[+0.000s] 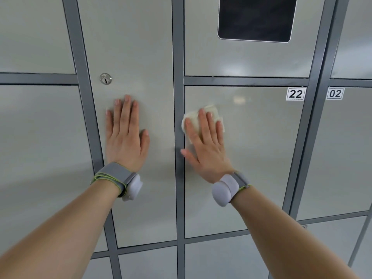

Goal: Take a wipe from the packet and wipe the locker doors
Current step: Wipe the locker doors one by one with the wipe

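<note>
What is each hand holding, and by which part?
Nothing is gripped. The right hand presses the wipe against door 22, fingers across its middle; the left hand lies flat, empty.

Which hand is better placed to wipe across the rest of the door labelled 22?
Right. The right hand presses the wipe flat against door 22, near its left edge, with bare panel to sweep rightward. The left hand lies flat on the neighbouring keyed door, holding nothing.

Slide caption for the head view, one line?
Right hand presses a wipe flat on locker door 22; left hand rests on the keyed door.
</note>
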The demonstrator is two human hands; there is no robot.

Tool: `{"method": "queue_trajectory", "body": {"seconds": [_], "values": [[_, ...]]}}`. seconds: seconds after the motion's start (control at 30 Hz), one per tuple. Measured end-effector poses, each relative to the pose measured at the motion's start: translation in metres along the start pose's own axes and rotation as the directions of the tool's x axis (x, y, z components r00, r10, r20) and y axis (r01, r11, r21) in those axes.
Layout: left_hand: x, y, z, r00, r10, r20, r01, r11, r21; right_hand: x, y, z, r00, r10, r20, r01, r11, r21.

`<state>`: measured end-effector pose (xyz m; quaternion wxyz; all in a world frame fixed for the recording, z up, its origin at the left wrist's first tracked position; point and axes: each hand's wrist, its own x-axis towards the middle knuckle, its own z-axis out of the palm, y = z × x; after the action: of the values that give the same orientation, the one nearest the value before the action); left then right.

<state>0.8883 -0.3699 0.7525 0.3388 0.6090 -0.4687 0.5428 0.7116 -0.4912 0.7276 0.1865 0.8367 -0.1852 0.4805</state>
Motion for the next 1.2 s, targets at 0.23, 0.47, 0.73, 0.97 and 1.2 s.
{"method": "queue_trajectory", "body": {"seconds": [0.23,0.47,0.73,0.97,1.2], "values": [[0.0,0.002,-0.001,1.0,-0.008,-0.002,0.008,1.0,0.009,-0.009,0.014,-0.005,0.993,-0.114,0.035,0.114,0.993,-0.024],[0.0,0.002,-0.001,1.0,-0.002,-0.01,0.002,1.0,0.013,-0.005,0.002,-0.003,0.999,0.021,0.024,-0.022,0.998,0.055],[0.001,0.001,-0.002,1.0,-0.003,-0.01,0.004,1.0,0.019,-0.03,0.01,0.0,0.988,-0.122,0.097,0.117,0.991,0.063],[0.0,0.003,-0.003,1.0,-0.03,0.0,0.03,0.999,-0.01,-0.019,0.014,-0.006,0.994,0.1,0.036,-0.103,0.99,0.099],[-0.011,0.026,0.0,0.987,-0.161,-0.01,0.159,0.981,-0.11,-0.062,0.013,0.008,0.98,-0.095,0.177,0.088,0.995,0.042]]}}
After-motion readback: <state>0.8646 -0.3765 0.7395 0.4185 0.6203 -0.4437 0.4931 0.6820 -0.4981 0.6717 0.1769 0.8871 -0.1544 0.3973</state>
